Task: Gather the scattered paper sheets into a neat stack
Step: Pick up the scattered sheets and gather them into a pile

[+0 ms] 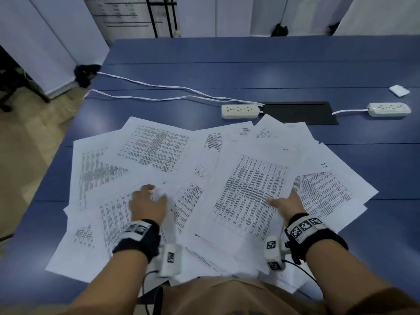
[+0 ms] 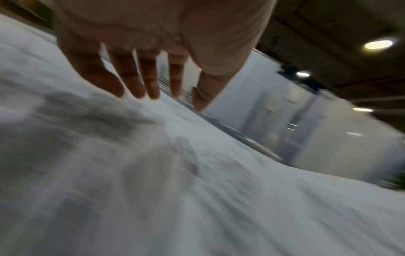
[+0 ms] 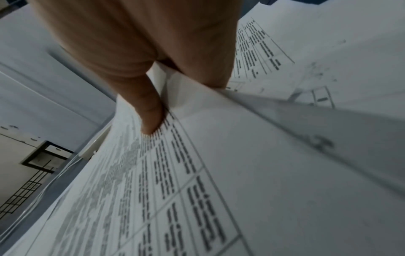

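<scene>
Several white printed paper sheets (image 1: 159, 151) lie fanned and overlapping on the blue table (image 1: 250, 64), some hanging over its near edge. My left hand (image 1: 151, 194) rests on the left part of the pile. In the blurred left wrist view its spread, straight fingers (image 2: 140, 86) touch the paper (image 2: 197, 190). My right hand (image 1: 283, 202) pinches the near right edge of a sheet printed with a table (image 1: 250, 189). The right wrist view shows the thumb (image 3: 151, 119) on top of that sheet (image 3: 186, 181) and the other fingers hidden beneath it.
Beyond the papers lie a white power strip (image 1: 240, 110) with white cables (image 1: 159, 89), a black flat panel (image 1: 300, 112), a second power strip (image 1: 389, 109) and a small white packet (image 1: 399, 90). The table's left edge drops to the floor.
</scene>
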Action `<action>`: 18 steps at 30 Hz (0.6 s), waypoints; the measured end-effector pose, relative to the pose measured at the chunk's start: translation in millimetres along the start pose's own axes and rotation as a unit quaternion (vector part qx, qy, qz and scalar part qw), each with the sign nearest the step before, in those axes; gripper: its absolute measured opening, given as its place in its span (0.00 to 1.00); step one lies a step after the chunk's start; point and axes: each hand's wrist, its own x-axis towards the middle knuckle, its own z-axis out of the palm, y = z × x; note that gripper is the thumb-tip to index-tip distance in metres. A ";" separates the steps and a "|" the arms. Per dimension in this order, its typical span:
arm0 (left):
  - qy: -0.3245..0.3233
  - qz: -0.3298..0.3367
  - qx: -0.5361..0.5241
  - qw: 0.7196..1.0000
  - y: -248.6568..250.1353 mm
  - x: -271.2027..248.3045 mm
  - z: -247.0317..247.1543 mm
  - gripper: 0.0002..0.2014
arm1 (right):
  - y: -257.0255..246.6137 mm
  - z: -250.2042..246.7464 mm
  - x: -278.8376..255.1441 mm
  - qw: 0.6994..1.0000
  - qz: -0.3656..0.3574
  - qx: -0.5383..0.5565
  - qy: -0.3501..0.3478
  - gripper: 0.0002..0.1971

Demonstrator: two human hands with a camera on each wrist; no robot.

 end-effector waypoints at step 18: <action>0.091 -0.111 -0.100 0.985 -45.5 7.2 -54.7 0.30 | 2.6 -0.7 -1.8 0.997 -0.013 -0.071 0.015 0.41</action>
